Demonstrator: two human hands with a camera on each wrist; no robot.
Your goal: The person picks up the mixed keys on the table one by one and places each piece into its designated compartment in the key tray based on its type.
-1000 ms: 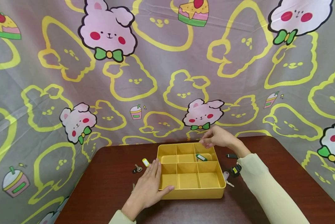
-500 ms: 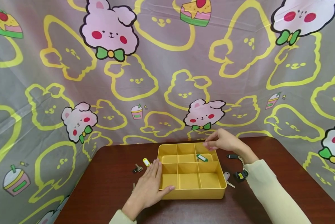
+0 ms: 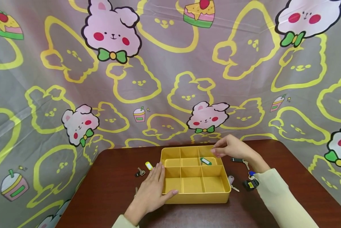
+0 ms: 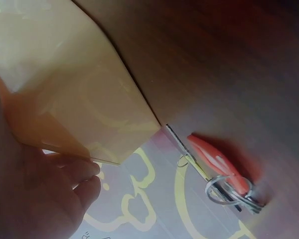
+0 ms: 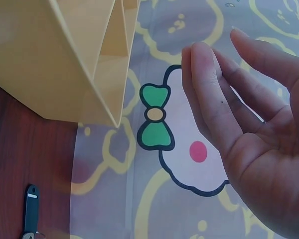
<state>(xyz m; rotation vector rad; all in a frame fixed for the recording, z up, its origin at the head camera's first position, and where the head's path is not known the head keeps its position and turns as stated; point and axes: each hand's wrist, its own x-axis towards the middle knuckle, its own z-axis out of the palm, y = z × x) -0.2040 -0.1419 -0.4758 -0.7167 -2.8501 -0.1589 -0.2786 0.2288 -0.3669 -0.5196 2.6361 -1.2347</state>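
A yellow box (image 3: pixel 197 198) with several compartments stands on the table. My left hand (image 3: pixel 151 187) rests against its left side, fingers straight along the wall and the thumb over the front rim. In the back right compartment lies a green key tag (image 3: pixel 205 161). Above the back right corner of the box hovers my right hand (image 3: pixel 231 148); the right wrist view shows its fingers loosely bent with nothing between them. Near the left hand, in the left wrist view, a red key tag (image 4: pixel 219 162) on a ring lies on the table.
Left of the box are a yellow key tag (image 3: pixel 149 165) and a key (image 3: pixel 141 171). To its right lie a black key tag (image 3: pixel 237 160), a blue tag (image 3: pixel 252 173), a black car key (image 3: pixel 250 185) and a pale key tag (image 3: pixel 230 180). A patterned curtain (image 3: pixel 170 79) surrounds the table.
My right hand has drifted right and slightly down, away from the back rim, uncovering the blue tag near its wrist. The left hand stays where it was.
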